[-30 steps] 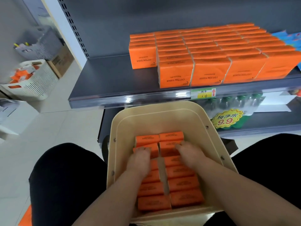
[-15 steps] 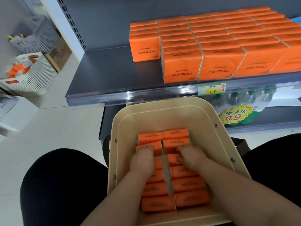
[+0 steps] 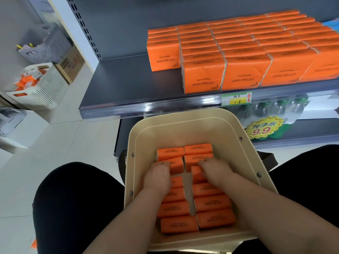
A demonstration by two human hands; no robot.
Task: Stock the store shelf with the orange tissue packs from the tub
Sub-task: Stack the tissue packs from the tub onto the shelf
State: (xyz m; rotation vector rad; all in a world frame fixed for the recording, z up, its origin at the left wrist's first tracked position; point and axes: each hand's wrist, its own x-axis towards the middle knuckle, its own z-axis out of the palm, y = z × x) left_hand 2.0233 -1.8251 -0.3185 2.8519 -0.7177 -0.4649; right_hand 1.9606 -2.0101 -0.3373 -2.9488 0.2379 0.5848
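Note:
A beige tub (image 3: 183, 132) sits between my knees, holding two columns of orange tissue packs (image 3: 212, 203). My left hand (image 3: 157, 177) curls over a pack (image 3: 177, 164) in the left column, fingertips hooked at its far edge. In the right column, my right hand (image 3: 215, 171) grips a pack (image 3: 196, 173) that is tilted up out of its row. Above the tub, the grey store shelf (image 3: 128, 83) carries several rows of the same orange packs (image 3: 244, 52) on its right part; its left part is bare.
A price tag (image 3: 236, 99) hangs on the shelf's front rail. Green bottles (image 3: 275, 110) and a yellow 9.9 sticker (image 3: 262, 130) fill the lower shelf. A white slatted basket (image 3: 45, 88) and a cardboard box (image 3: 69, 65) stand on the floor at left.
The view has shifted slightly, bringing the tub and shelf closer. Both hands stay in the tub; the right-hand pack has tilted up from its row.

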